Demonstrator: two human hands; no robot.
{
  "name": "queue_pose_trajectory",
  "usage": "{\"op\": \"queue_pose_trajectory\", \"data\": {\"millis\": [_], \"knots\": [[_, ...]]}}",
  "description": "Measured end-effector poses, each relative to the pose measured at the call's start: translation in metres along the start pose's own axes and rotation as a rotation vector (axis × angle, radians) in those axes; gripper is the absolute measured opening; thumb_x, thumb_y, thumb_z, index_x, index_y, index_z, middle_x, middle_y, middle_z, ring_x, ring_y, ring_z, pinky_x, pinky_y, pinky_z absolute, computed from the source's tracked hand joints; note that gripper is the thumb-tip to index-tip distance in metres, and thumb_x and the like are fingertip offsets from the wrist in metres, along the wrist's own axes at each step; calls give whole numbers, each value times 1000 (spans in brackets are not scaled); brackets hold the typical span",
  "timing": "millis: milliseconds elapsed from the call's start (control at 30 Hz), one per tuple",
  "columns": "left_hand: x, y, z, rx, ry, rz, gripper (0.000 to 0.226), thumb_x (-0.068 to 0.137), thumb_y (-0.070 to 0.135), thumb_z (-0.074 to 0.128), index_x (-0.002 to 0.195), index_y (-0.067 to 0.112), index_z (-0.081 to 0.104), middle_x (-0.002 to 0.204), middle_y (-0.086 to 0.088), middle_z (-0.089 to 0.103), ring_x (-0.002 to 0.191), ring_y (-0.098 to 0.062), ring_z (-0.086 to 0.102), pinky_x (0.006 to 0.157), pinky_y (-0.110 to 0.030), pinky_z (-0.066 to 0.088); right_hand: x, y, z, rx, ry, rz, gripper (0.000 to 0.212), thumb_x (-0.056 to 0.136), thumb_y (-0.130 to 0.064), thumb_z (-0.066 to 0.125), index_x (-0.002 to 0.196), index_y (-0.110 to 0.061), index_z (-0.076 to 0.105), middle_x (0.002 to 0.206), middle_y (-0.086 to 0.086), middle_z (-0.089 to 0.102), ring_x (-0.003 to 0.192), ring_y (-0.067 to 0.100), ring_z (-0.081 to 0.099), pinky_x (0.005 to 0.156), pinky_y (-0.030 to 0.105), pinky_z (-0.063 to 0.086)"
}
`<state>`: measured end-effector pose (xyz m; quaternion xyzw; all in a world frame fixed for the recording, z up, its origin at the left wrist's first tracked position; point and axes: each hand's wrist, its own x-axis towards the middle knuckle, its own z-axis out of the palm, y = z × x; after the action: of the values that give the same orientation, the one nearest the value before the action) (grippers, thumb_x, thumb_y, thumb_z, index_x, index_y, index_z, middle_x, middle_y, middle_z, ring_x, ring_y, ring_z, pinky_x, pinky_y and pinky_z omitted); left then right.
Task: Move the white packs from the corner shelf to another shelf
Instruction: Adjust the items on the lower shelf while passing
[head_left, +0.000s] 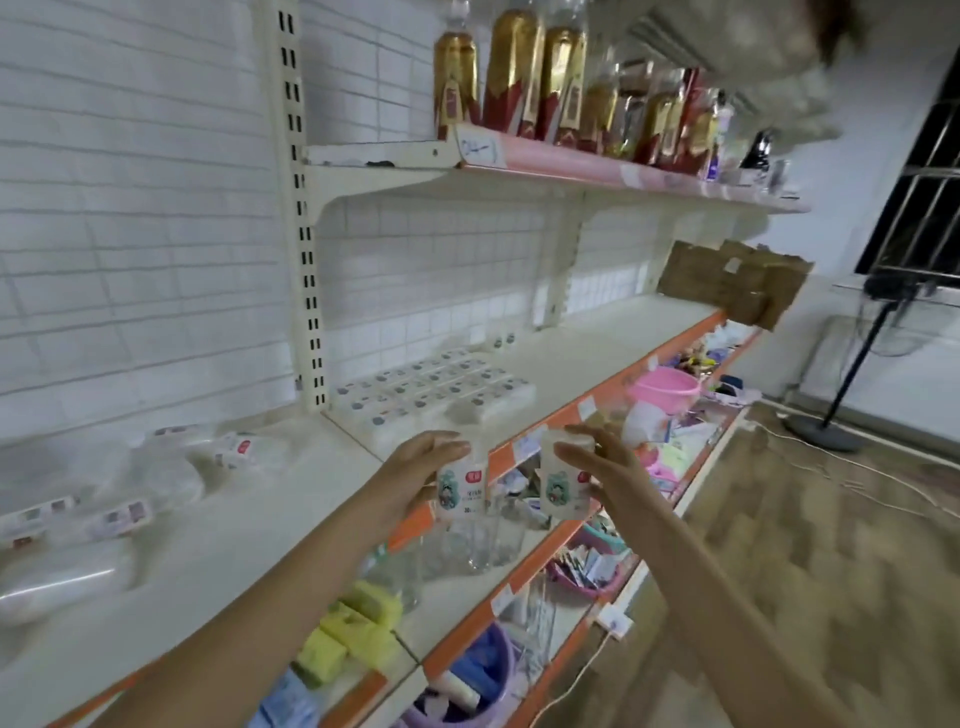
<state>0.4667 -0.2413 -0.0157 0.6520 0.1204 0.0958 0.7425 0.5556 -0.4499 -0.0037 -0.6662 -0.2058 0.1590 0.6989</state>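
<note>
White packs fill both my hands: my left hand (415, 475) grips one pack (461, 486), my right hand (597, 467) another (563, 483). I hold both above the shelf (597, 358) edge, near the laid-out packs (441, 389).

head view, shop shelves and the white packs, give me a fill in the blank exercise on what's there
1. The left hand and the right hand each hold one small white ____.
2. A grid of flat white packs lies on the cream ____.
3. The gold and red bottles stand on the ____ shelf.
4. The round plastic basin on a lower shelf is ____.

Missing words: pack; shelf; top; pink
</note>
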Motion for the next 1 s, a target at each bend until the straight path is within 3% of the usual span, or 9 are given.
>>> {"op": "queue_pose_trajectory", "data": {"millis": [67,133,200,267,367,567,733,867,1000], "knots": [[6,-14,40,6,-55,-16,43,74,28,70,110,9,58,94,-7,63,85,-20,59,72,-27,45,-12,8,-42,7,72,26,65,56,-24,78,116,-13,55,104,7,63,93,22,61,69,29,47],[12,-29,80,38,-96,-26,28,80,24,68,104,13,58,91,-6,61,79,-18,57,65,-22,42,-27,18,-82,9,136,59,68,55,-32,74,117,-15,55,107,7,63,98,24,61,77,37,50],[16,-42,120,48,-99,-45,20,85,17,64,102,16,56,86,0,62,69,-11,59,57,-17,44,-40,27,-118,1,192,80,80,48,-41,81,119,-15,55,110,8,63,101,27,60,87,43,48],[23,-56,153,69,-119,-76,22,84,16,63,105,16,53,91,0,63,75,-10,60,58,-18,46,-51,37,-150,1,226,98,82,46,-42,87,118,-16,57,110,9,64,101,28,62,88,41,47],[34,-70,196,72,-169,-128,29,81,17,67,105,14,51,103,-7,63,88,-19,60,72,-29,48,-59,50,-193,17,278,132,49,70,-28,76,115,-16,60,107,12,66,99,29,63,82,37,49],[72,-79,257,89,-254,-151,47,57,24,78,97,18,52,101,-8,62,93,-24,59,84,-39,47,-39,60,-256,7,313,179,34,83,-22,67,115,-13,59,101,6,65,83,13,63,56,16,48],[143,-87,297,100,-282,-121,43,80,16,68,116,8,48,111,-14,59,87,-19,60,60,-23,53,14,63,-304,-22,287,189,50,74,-22,75,118,-12,55,111,10,65,102,25,63,91,41,50],[209,-87,326,56,-236,-142,40,83,12,62,119,7,45,105,-14,58,82,-20,59,49,-21,51,74,57,-341,-98,296,177,35,73,-20,76,102,-21,56,110,8,63,100,22,62,90,39,49],[269,-73,341,105,-181,-83,55,67,24,74,114,12,49,106,-11,60,81,-17,57,62,-26,46,137,45,-369,-134,278,153,43,76,-20,74,112,-16,51,113,9,60,104,24,59,88,36,49]]}}
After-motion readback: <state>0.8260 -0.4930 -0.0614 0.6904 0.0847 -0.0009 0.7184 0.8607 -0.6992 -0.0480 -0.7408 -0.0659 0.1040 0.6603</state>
